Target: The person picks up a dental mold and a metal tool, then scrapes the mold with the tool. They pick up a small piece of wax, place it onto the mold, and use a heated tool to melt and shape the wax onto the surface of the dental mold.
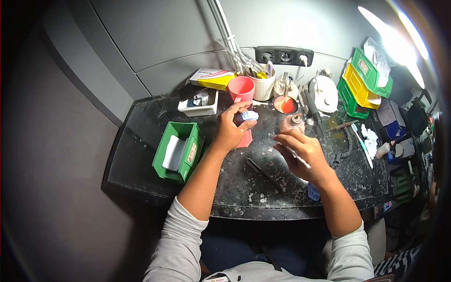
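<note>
My left hand [230, 129] is closed on a small pale blue and white dental model [248, 116], held up over the bench with its ridged side showing. Closed round a slim white-handled tool [300, 159] is my right hand [303, 152]; the tool's working end is hidden by the fingers. Just beyond that hand stands a small glass burner-like jar [293, 122] with a metal neck. A round pan of red wax-like material [285, 105] sits behind it. Below my left hand lies a flat pink piece [244, 139], partly covered.
A green bin [177, 151] with white paper stands left. Behind are a pink cup [241, 87], a woven holder [261, 87] of tools, and a white device [324, 94]. A pen-like tool [264, 174] lies in front; a toothbrush [361, 145] and stacked bins [361, 84] are right.
</note>
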